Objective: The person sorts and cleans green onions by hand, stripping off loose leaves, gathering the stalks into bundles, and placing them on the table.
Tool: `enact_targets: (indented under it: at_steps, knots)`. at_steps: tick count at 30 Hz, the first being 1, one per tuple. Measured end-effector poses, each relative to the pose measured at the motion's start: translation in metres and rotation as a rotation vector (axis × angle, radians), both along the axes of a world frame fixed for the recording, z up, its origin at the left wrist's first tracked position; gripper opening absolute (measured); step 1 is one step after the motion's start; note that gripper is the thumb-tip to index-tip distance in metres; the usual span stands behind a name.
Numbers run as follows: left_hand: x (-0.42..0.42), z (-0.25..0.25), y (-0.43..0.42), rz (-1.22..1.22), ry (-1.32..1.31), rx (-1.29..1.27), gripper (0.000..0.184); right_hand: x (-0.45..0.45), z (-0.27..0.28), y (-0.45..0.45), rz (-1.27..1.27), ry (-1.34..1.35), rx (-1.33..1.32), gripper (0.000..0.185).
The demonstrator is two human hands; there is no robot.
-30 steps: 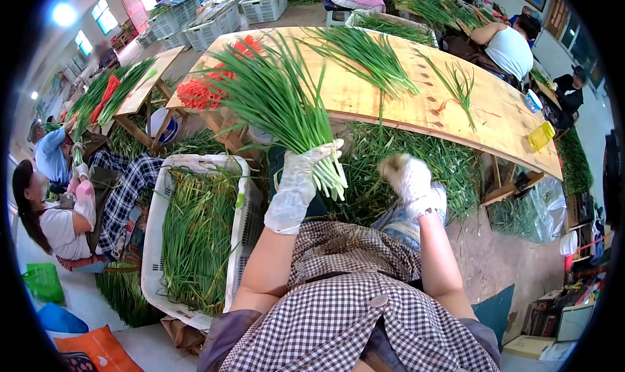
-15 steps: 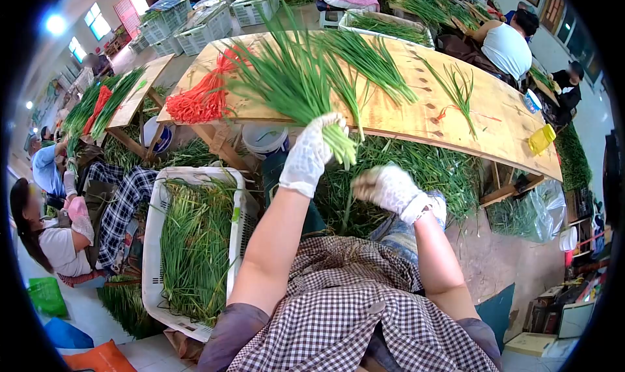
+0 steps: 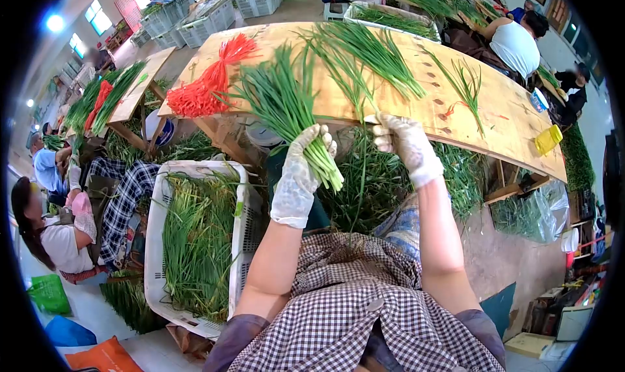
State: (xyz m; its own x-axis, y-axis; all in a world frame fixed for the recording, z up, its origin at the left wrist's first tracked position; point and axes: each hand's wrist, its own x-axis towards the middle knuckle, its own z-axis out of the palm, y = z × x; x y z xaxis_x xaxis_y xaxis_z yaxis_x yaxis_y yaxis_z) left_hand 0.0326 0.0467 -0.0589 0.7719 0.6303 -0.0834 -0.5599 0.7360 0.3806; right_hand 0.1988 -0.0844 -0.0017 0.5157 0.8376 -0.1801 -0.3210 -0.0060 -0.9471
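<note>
A bunch of garlic chives (image 3: 286,101) is gripped around its lower stems by my gloved left hand (image 3: 303,170), pale cut ends pointing down toward me. At the table's front edge, my gloved right hand (image 3: 405,144) has thumb and fingers pinched together at the stem end of a few loose chives (image 3: 348,79) that lie on the wood. A larger loose pile of chives (image 3: 381,56) rests behind them. Further right, a thin group of chives (image 3: 463,88) lies across a red tie. Bundled red ties (image 3: 211,82) sit at the table's left end.
The wooden table (image 3: 508,128) runs across in front of me, with a yellow container (image 3: 545,139) on its right end. A white crate (image 3: 153,242) full of chives stands at my left. Chive leaves (image 3: 456,183) heap under the table. Other people (image 3: 62,235) sit nearby.
My left hand has lowered the bunch slightly, and its leaves have swung toward me. The right hand has moved up and right to the table edge, onto the loose chives.
</note>
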Motion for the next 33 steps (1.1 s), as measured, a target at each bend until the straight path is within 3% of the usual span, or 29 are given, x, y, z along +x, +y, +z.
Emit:
enact_targets:
  at_steps: [4, 8, 11, 14, 19, 20, 22, 24, 26, 27, 28, 30, 33]
  knots:
    - [-0.001, 0.001, -0.012, 0.058, 0.198, 0.048, 0.018, -0.036, -0.011, -0.035, 0.105, -0.191, -0.051, 0.027]
    - [0.006, -0.002, -0.033, -0.015, 0.564, 0.143, 0.024, -0.058, -0.039, -0.058, 0.275, -0.055, -0.027, 0.029]
    - [0.004, -0.013, -0.037, -0.081, 0.57, 0.176, 0.02, -0.061, -0.051, -0.058, 0.316, 0.005, -0.067, 0.028]
    - [0.011, -0.027, -0.046, 0.027, 0.557, 0.241, 0.018, -0.07, -0.061, -0.041, -0.028, -0.35, -0.078, 0.027]
    - [0.012, -0.029, -0.052, 0.084, 0.544, 0.188, 0.02, -0.069, -0.065, -0.046, -0.11, -0.585, -0.186, 0.016]
    - [0.012, -0.031, -0.053, 0.11, 0.539, 0.179, 0.019, -0.066, -0.07, -0.05, -0.109, -0.585, -0.187, 0.016]
    - [0.008, -0.033, -0.044, 0.098, 0.48, 0.176, 0.017, -0.058, -0.079, -0.063, -0.022, -0.195, -0.163, 0.017]
    - [0.005, -0.032, -0.038, 0.134, 0.466, 0.158, 0.018, -0.042, -0.082, -0.084, 0.239, -0.69, -0.556, 0.03]
    - [0.0, -0.03, -0.033, 0.03, 0.49, 0.154, 0.021, -0.014, -0.112, -0.097, 0.368, -0.979, -0.757, 0.033]
    - [0.001, -0.03, -0.033, 0.028, 0.488, 0.158, 0.021, -0.02, -0.111, -0.094, 0.202, -0.926, -0.711, 0.034]
    - [0.0, -0.033, -0.035, 0.015, 0.438, 0.166, 0.022, -0.027, -0.098, -0.088, 0.198, -0.927, -0.709, 0.034]
    - [-0.001, -0.036, -0.038, 0.002, 0.39, 0.176, 0.023, -0.04, -0.065, -0.072, 0.168, -0.014, -0.284, 0.036]
    - [0.002, -0.041, -0.049, 0.006, 0.391, 0.22, 0.024, -0.057, -0.059, -0.045, 0.115, 0.031, -0.079, 0.028]
